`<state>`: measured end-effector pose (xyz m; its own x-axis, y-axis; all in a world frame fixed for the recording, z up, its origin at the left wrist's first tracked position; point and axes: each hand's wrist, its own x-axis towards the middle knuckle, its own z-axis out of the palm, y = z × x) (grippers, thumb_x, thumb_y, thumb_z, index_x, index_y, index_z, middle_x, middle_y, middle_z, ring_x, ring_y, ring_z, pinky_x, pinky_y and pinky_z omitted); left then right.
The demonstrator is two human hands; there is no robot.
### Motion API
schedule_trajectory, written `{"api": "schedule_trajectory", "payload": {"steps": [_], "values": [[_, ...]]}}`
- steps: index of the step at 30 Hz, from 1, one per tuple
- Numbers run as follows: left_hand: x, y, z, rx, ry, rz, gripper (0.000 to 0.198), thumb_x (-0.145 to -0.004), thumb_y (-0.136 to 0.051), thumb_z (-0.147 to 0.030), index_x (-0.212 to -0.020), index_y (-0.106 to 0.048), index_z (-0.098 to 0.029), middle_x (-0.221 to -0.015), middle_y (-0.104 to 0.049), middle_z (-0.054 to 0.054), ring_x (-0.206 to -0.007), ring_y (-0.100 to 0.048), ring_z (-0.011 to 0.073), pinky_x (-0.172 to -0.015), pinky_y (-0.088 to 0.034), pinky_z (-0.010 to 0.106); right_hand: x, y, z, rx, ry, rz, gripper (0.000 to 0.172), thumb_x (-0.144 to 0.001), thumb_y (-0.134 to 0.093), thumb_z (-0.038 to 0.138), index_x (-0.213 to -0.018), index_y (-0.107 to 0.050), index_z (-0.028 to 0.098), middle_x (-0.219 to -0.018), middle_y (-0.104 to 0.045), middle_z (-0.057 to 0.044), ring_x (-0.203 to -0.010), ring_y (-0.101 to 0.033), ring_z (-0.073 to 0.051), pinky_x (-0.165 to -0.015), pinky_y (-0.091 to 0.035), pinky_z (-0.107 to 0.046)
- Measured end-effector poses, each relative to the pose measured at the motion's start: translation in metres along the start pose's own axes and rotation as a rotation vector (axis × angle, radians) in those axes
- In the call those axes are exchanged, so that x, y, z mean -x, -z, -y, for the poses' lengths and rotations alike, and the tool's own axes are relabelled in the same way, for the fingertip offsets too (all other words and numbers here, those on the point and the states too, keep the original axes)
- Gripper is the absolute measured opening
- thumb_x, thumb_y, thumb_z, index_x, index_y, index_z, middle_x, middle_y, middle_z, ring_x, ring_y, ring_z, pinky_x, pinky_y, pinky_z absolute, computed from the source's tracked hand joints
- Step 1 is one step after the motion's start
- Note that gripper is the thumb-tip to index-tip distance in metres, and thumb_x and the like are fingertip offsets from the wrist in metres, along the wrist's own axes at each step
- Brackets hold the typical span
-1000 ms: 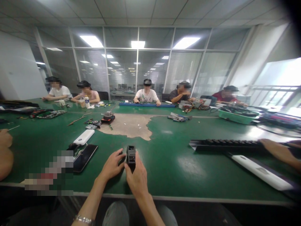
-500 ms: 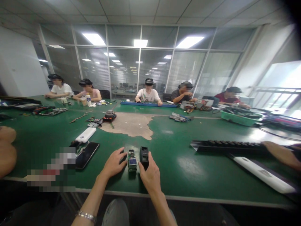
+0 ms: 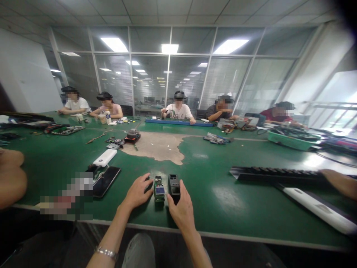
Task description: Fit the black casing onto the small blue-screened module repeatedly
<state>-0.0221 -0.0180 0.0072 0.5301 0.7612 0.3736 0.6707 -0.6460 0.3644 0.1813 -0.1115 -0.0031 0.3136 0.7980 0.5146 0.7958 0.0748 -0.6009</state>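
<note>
My left hand [image 3: 138, 192] rests on the green table [image 3: 223, 208] with its fingers curled against the left side of a small green circuit board with a blue part [image 3: 159, 189]. My right hand [image 3: 180, 209] grips a black plastic cover [image 3: 174, 185] just to the right of that board, thumb and fingers round its near end. Board and cover lie side by side, close to the table's front edge.
A black phone [image 3: 106, 181] and a white power bank [image 3: 105, 158] lie to the left. A long black strip [image 3: 276, 173] and a white bar [image 3: 318, 209] lie to the right, near another person's hand [image 3: 340, 183]. Several people sit along the far side. A worn brown patch [image 3: 156, 146] marks the table's middle.
The black cover came off the green board and moved right in my right hand, then went down flat beside it. My left hand stayed by the board.
</note>
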Motion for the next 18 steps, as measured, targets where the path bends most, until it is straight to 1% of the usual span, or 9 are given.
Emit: {"api": "schedule_trajectory", "payload": {"steps": [2, 5, 8, 11, 14, 18], "values": [[0.000, 0.000, 0.000, -0.011, 0.008, 0.006, 0.045, -0.089, -0.051, -0.047, -0.128, -0.058, -0.024, -0.144, -0.045, 0.011, -0.131, -0.043, 0.0271, -0.110, -0.034, 0.045, 0.000, -0.001, -0.001, 0.004, 0.000, 0.001, 0.071, -0.085, -0.051, 0.037, -0.145, -0.030, 0.005, -0.143, -0.043, -0.018, -0.130, -0.043, -0.029, -0.107, -0.035, -0.044], [0.000, 0.000, -0.001, -0.014, 0.017, 0.011, 0.045, -0.089, -0.052, -0.046, -0.127, -0.058, -0.024, -0.144, -0.044, 0.011, -0.131, -0.043, 0.0270, -0.110, -0.033, 0.045, 0.000, -0.002, -0.001, 0.002, -0.007, 0.014, 0.067, -0.086, -0.050, 0.036, -0.143, -0.033, 0.006, -0.139, -0.048, -0.019, -0.126, -0.047, -0.028, -0.105, -0.038, -0.044], [0.001, 0.001, -0.001, -0.009, 0.020, 0.008, 0.044, -0.088, -0.054, -0.045, -0.127, -0.058, -0.024, -0.144, -0.045, 0.010, -0.131, -0.043, 0.0267, -0.110, -0.033, 0.044, -0.002, 0.003, 0.004, -0.030, -0.043, 0.021, 0.063, -0.087, -0.048, 0.038, -0.141, -0.037, 0.007, -0.136, -0.051, -0.019, -0.125, -0.049, -0.028, -0.104, -0.039, -0.043], [0.001, 0.001, -0.002, -0.002, 0.024, 0.001, 0.042, -0.088, -0.055, -0.042, -0.127, -0.058, -0.026, -0.144, -0.045, 0.009, -0.132, -0.043, 0.0264, -0.111, -0.033, 0.044, -0.006, 0.013, 0.018, -0.100, -0.076, -0.009, 0.063, -0.088, -0.047, 0.043, -0.141, -0.039, 0.008, -0.138, -0.050, -0.018, -0.127, -0.047, -0.027, -0.105, -0.037, -0.042], [0.002, 0.001, -0.002, 0.001, 0.025, -0.005, 0.042, -0.087, -0.057, -0.040, -0.127, -0.058, -0.027, -0.144, -0.044, 0.008, -0.132, -0.042, 0.0268, -0.111, -0.032, 0.045, -0.009, 0.021, 0.037, -0.155, -0.053, -0.026, 0.065, -0.088, -0.048, 0.046, -0.141, -0.039, 0.009, -0.138, -0.050, -0.016, -0.128, -0.048, -0.026, -0.106, -0.037, -0.039], [0.003, 0.001, -0.001, 0.003, 0.019, -0.011, 0.042, -0.087, -0.056, -0.040, -0.126, -0.059, -0.026, -0.144, -0.044, 0.009, -0.132, -0.042, 0.0271, -0.111, -0.033, 0.045, -0.012, 0.018, 0.059, -0.143, -0.036, 0.038, 0.064, -0.088, -0.050, 0.044, -0.139, -0.042, 0.006, -0.133, -0.054, -0.018, -0.123, -0.052, -0.026, -0.103, -0.040, -0.038]]}}
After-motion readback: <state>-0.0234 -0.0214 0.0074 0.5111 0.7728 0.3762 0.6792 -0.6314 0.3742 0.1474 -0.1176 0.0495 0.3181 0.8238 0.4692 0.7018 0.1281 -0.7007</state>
